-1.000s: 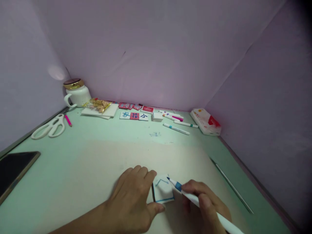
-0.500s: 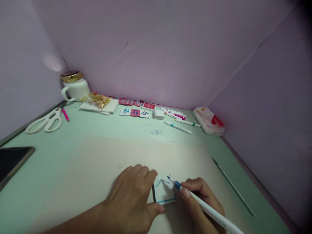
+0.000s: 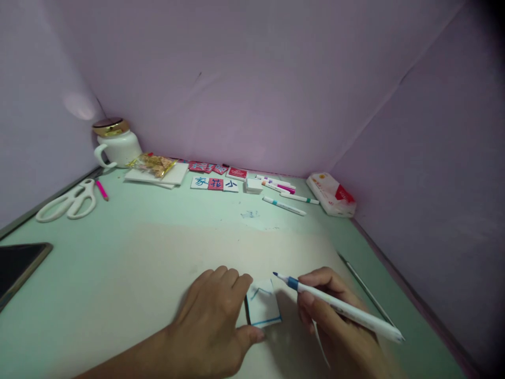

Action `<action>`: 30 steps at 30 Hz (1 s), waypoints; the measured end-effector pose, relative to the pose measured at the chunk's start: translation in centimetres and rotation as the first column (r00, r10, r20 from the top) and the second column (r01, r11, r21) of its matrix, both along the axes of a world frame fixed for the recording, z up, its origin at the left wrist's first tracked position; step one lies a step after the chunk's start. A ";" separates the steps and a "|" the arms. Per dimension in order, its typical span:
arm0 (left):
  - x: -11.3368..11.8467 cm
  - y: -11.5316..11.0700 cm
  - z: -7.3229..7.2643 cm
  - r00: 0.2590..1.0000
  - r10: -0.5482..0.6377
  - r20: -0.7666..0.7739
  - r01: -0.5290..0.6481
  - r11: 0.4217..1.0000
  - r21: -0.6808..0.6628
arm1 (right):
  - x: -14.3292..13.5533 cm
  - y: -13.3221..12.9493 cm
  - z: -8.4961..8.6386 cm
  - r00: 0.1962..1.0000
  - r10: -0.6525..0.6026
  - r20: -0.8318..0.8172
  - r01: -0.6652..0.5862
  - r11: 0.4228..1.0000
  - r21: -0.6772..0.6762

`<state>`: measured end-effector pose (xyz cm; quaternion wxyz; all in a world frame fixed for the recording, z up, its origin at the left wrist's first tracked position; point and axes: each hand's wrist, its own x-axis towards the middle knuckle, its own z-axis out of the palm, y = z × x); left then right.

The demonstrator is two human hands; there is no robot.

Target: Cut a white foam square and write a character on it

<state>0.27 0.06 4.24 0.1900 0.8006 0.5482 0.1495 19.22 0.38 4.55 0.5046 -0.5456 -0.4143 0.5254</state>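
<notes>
A small square white card (image 3: pixel 265 308) lies on the beige sheet in front of me. It bears a thin blue angled stroke near its top and a blue line along its bottom edge. My left hand (image 3: pixel 219 316) holds it down, index finger at the upper left corner and thumb at the lower edge. Between the thumb and fingers of my right hand (image 3: pixel 339 310) is a white marker (image 3: pixel 351 313) with a blue collar. Its dark blue tip points left, raised just above the card's upper right corner and apart from it.
Behind are lettered cards (image 3: pixel 215 184), a white card stack (image 3: pixel 253 185), several markers (image 3: pixel 284 206) and a tissue pack (image 3: pixel 332 195). Scissors (image 3: pixel 81 200), a pink pencil (image 3: pixel 102 190), a lidded mug (image 3: pixel 120 150) and a phone (image 3: pixel 21 268) are left. A thin rod (image 3: pixel 366 289) lies right.
My right hand has lifted the marker up and away from the card, and the marker now lies flatter. The left hand keeps its hold on the card. The view has shifted slightly.
</notes>
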 end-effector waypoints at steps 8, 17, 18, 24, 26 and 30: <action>0.0 0.1 0.8 1.000 -0.015 -0.021 0.013 0.996 -0.091 | 0.1 -1.4 -1.9 0.989 -0.003 0.148 -0.054 0.923 0.381; 0.0 0.3 1.0 0.999 -0.017 -0.037 0.012 0.994 -0.113 | 0.0 -1.3 -2.0 0.920 -0.079 0.383 -0.083 0.917 0.390; -0.1 0.3 0.8 0.999 -0.015 -0.035 0.012 0.995 -0.104 | 0.5 -0.7 -1.5 0.876 -0.104 0.471 -0.116 0.902 0.415; -0.1 0.3 0.6 0.999 -0.014 -0.044 0.009 0.993 -0.117 | 7.1 11.3 2.3 0.447 -0.293 0.845 -0.258 0.863 0.435; 0.0 0.3 0.6 0.998 -0.005 -0.059 -0.001 0.996 -0.092 | 9.1 16.4 2.4 0.346 -0.233 0.909 -0.266 0.904 0.334; -0.1 0.2 -0.2 0.987 -0.004 -0.160 0.018 0.996 0.084 | 10.0 22.7 1.0 0.158 -0.072 0.985 -0.267 0.957 0.113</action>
